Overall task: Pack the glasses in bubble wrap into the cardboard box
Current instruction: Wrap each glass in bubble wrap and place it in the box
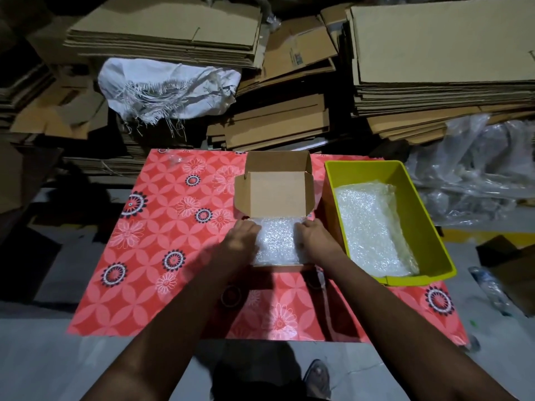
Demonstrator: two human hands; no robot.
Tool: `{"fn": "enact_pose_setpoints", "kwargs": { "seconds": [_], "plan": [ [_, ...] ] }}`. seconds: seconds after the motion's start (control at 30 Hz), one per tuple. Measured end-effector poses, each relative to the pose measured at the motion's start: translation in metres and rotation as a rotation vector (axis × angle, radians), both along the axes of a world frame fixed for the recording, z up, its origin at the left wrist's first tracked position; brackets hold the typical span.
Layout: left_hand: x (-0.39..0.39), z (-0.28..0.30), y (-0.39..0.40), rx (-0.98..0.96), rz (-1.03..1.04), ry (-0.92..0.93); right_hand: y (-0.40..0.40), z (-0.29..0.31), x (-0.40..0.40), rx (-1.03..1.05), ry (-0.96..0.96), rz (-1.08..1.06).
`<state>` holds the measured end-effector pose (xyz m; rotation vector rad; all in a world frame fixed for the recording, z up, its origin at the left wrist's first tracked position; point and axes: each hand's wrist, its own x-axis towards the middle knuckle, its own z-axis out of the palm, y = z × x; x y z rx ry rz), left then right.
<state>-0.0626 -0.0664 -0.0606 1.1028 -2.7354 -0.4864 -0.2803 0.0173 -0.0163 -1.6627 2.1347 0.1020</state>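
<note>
One cardboard box [275, 215] sits open on the table [162, 227], its lid [278, 180] tipped back and a bubble wrap [276, 241] bundle filling the tray; the glasses themselves cannot be made out through the wrap, so their presence inside is inferred from the task. The left hand [241, 235] and right hand [315, 234] rest on the bundle's two sides, fingers bent down over its edges and pressing it into the tray — whether they pinch the wrap or only push on it cannot be told. The step in hand appears to be seating the bundle. Done well, it calls for even pressure from both sides, the loose wrap tucked below the rim so that the lid can fold flat, and no hard push over the middle, where lenses would lie. Just right of the box stands one yellow bin [417, 204] holding more bubble wrap — the number of sheets cannot be counted. Count: one box, one wrapped bundle, one bin, two hands. Behind the table lie several stacks of flat cardboard [434, 53] and one white sack [170, 85].
</note>
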Motion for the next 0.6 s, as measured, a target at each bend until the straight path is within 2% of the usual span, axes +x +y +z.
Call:
{"fn": "enact_pose_setpoints", "kwargs": {
  "seconds": [0.13, 0.3, 0.43, 0.6],
  "plan": [
    [-0.001, 0.004, 0.01, -0.214, 0.012, -0.19, -0.004, 0.0, 0.002, 0.047, 0.153, 0.079],
    [-0.006, 0.003, 0.004, -0.201, 0.044, -0.292, -0.009, -0.001, -0.001, 0.064, 0.307, 0.169],
    [-0.009, 0.006, 0.002, -0.178, 0.037, -0.287, -0.01, -0.006, -0.004, 0.018, 0.266, 0.102],
    [-0.006, 0.009, 0.007, -0.183, 0.031, -0.315, -0.015, 0.004, -0.011, 0.111, 0.219, 0.132]
  ]
}}
